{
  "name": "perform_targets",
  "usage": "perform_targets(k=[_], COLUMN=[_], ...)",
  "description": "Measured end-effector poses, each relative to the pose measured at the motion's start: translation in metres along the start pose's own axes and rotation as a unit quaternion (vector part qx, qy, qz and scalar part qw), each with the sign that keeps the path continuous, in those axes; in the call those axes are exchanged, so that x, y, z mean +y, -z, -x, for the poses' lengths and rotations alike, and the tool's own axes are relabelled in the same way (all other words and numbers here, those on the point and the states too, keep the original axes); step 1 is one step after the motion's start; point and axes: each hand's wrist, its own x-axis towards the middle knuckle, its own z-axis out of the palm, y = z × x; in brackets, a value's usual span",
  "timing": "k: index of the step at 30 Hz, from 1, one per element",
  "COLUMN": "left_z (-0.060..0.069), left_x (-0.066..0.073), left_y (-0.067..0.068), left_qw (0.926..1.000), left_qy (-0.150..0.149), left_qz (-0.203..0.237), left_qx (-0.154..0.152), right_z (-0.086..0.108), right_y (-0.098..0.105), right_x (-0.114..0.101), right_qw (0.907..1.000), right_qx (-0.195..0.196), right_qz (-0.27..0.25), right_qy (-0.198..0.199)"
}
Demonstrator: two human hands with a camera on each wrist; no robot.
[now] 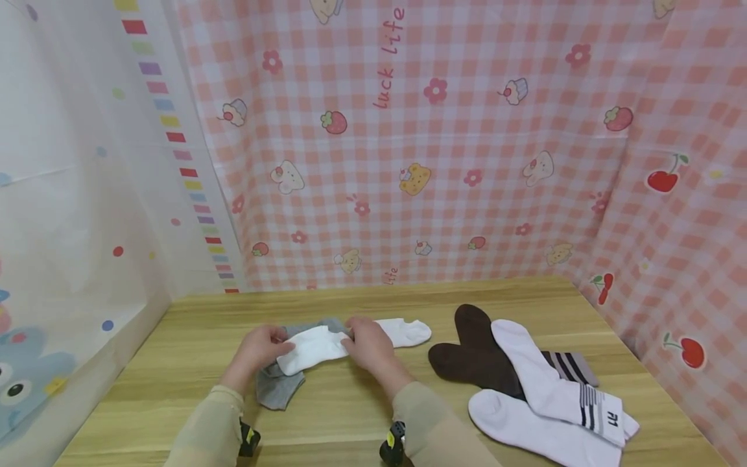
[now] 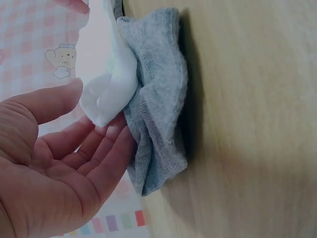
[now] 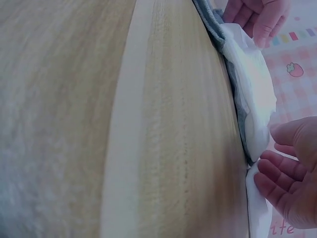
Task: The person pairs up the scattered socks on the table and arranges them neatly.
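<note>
A short white sock (image 1: 315, 348) is stretched between my two hands, lying over grey socks (image 1: 280, 389). My left hand (image 1: 259, 350) pinches its left end; in the left wrist view the thumb (image 2: 69, 99) is on one side and the fingers are behind. At the other end, my right hand (image 1: 370, 344) holds the sock between thumb and fingers, seen also in the right wrist view. A second short white sock (image 1: 405, 333) lies flat just beyond the right hand, partly hidden by it. The grey fabric is partly covered by the white sock.
To the right, dark brown socks (image 1: 475, 363) with striped grey cuffs lie crossed under long white socks (image 1: 537, 383) with black stripes. All rest on a wood-grain table (image 1: 362, 428). Patterned cloth (image 1: 362, 162) hangs behind and at both sides.
</note>
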Motion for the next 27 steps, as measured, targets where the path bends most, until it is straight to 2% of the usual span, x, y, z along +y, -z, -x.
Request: perform_targets(k=[6, 15, 23, 27], left_z=[-0.0005, 0.0000, 0.0051, 0.0056], left_x=[-0.0032, -0.0069, -0.0049, -0.0055], left_y=[-0.0013, -0.0038, -0.0031, -0.0037], left_qw=[1.0000, 0.9996, 0.9992, 0.9981], left_qy=[-0.002, -0.025, -0.027, -0.039], left_qz=[0.003, 0.003, 0.019, 0.034], left_qx=[0.004, 0.016, 0.023, 0.032], right_z=[0.0002, 0.0016, 0.0040, 0.0048], right_y=[-0.0018, -0.0088, -0.0068, -0.0055], right_x=[-0.0034, -0.0052, -0.0060, -0.0066], right_qw=[0.9988, 0.9946, 0.9953, 0.9960], right_qx=[-0.021, -0.035, -0.032, -0.030], right_qz=[0.044, 0.098, 0.092, 0.084], right_qy=[0.000, 0.000, -0.002, -0.003])
